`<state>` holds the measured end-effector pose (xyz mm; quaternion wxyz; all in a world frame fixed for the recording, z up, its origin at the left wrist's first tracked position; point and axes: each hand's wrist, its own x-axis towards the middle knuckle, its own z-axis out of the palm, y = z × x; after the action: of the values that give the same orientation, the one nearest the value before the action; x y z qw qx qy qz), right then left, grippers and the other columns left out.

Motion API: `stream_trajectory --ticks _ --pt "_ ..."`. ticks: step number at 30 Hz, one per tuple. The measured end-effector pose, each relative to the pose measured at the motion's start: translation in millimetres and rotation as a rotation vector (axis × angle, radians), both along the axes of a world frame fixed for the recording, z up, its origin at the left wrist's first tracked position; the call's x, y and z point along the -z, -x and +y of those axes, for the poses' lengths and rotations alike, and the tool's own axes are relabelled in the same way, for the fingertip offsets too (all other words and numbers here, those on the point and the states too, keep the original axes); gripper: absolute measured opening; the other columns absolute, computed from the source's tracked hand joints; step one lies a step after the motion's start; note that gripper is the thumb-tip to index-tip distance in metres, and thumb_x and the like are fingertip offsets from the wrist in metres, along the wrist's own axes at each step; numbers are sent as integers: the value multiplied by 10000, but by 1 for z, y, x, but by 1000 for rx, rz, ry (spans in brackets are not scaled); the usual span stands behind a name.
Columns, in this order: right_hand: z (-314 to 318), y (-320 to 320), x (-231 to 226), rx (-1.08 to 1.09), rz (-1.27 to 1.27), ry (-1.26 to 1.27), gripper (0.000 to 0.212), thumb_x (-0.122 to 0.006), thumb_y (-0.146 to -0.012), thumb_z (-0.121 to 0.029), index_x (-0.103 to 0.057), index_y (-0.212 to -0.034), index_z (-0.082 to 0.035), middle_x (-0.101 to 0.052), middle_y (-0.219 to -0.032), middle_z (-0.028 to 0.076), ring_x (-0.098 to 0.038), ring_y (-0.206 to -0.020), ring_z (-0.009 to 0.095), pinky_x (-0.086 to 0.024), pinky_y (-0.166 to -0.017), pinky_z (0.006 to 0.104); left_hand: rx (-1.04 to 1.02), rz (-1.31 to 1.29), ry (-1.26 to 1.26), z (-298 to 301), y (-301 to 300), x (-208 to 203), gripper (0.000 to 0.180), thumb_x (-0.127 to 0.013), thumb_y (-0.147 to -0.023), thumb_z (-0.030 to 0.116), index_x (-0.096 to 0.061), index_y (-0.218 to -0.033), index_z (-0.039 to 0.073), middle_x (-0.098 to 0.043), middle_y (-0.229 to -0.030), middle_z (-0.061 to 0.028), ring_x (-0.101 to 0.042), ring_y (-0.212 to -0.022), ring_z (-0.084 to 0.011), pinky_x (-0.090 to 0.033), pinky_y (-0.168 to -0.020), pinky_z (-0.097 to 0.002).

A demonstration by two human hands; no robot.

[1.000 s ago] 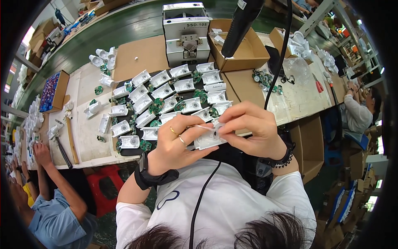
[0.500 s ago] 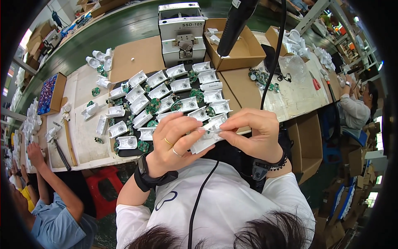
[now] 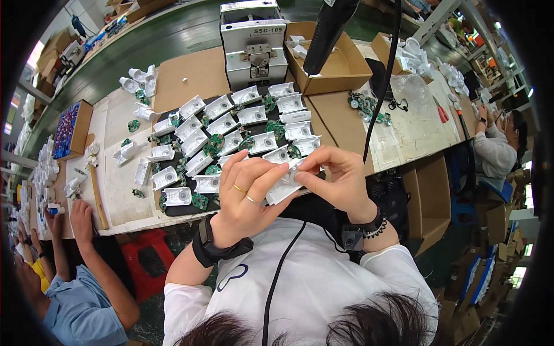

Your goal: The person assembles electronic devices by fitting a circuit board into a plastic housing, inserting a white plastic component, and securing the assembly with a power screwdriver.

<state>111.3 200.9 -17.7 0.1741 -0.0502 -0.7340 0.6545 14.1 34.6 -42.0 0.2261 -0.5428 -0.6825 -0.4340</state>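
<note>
Just past the near table edge, my left hand [image 3: 254, 187] grips a white plastic half-shell housing [image 3: 281, 191] between thumb and fingers. My right hand [image 3: 334, 181] is closed in a pinch against the housing's right end; its fingertips hide whatever small part they hold. Beyond my hands, a black mat [image 3: 222, 190] carries rows of similar white shells [image 3: 252, 114] with green circuit boards [image 3: 214, 145] among them.
A grey-white machine [image 3: 254, 49] stands at the back, beside an open cardboard box [image 3: 332, 72]. A black tool [image 3: 329, 40] and cable hang overhead. Red-handled pliers [image 3: 441, 113] lie right. At left are a box of small purple parts [image 3: 68, 131] and a co-worker's hand [image 3: 81, 222].
My right hand has shifted left and in against the housing; the thin white strip between my hands no longer shows. The co-worker's hands on the left have moved, one now holding a small blue-and-white object.
</note>
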Motion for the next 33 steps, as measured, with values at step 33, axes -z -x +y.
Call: stream_trajectory --ticks 33 --pt "-11 12 32 -7 135 116 70 -694 -784 20 -626 -791 5 -641 -862 77 -595 -765 108 -491 -717 239 82 -155 -151 2 -11 28 588 -862 -619 37 -532 -1105 37 -626 -1016 -124 -635 -922 -256 -512 -885 -419"
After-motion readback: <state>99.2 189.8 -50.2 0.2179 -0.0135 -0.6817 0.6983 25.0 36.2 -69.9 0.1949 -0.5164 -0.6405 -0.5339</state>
